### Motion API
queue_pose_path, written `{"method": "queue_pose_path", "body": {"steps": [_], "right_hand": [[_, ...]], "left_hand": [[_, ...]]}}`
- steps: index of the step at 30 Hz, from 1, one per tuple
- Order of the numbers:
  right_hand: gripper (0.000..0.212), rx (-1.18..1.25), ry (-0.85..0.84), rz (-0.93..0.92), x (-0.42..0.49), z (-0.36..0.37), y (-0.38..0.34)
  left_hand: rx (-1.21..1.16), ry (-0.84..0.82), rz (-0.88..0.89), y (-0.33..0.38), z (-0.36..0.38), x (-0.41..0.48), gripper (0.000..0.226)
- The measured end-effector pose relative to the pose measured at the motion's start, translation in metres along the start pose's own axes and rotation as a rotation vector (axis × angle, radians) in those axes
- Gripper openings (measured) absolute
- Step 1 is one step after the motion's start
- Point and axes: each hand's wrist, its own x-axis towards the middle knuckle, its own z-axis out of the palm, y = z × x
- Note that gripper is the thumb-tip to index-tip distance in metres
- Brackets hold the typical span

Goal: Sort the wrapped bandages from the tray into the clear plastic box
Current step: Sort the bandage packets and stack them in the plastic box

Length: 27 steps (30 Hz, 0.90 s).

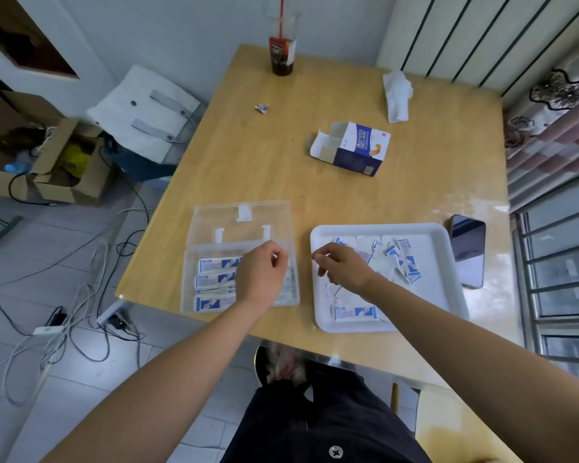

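1. Clear plastic box sits at our near left of the wooden table, with its hinged lid thrown open flat behind it.
2. Inside we see blue-and-white wrapped bandages stacked lengthwise.
3. Our left hand hovers over the box's right half, fingers curled in and thumb against forefinger. A white sliver shows at the tips, but we cannot tell whether it is held.
4. Just beside the box on the right lies the white tray, holding a loose heap of bandages and torn white paper, with one single bandage lying flat near its front edge.
5. Our right hand is over the tray's left part, forefinger and thumb drawn together, the other fingers hanging down apart. We cannot tell if they grip anything.
6. A dark phone lies against the tray's right rim.
7. Farther back are an opened bandage carton, a crumpled tissue, a small paper scrap and a plastic cup of dark drink.
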Motion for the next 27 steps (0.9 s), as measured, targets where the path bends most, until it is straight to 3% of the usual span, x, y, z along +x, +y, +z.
{"method": "queue_pose_path", "body": {"steps": [5, 9, 15, 19, 23, 27], "right_hand": [[0.015, -0.114, 0.152, 0.097, 0.001, -0.049, 0.033], [0.014, -0.185, 0.262, 0.186, 0.004, -0.086, 0.062], [0.042, -0.200, 0.418, 0.305, 0.009, -0.127, 0.087], [0.041, -0.473, 0.300, 0.304, 0.016, -0.131, 0.099], [0.038, -0.495, 0.271, 0.305, 0.019, -0.130, 0.102], [0.035, -0.482, 0.253, 0.245, 0.021, -0.137, 0.106]], "left_hand": [[-0.039, -0.163, 0.116, 0.046, 0.041, 0.003, 0.011], [0.112, -0.346, 0.115, 0.058, 0.073, 0.014, 0.017], [0.184, -0.328, 0.141, 0.066, 0.106, 0.035, 0.031], [0.260, -0.316, 0.108, 0.065, 0.122, 0.043, 0.044], [0.395, -0.293, 0.086, 0.061, 0.134, 0.049, 0.046], [0.458, -0.272, 0.096, 0.062, 0.138, 0.055, 0.033]]}}
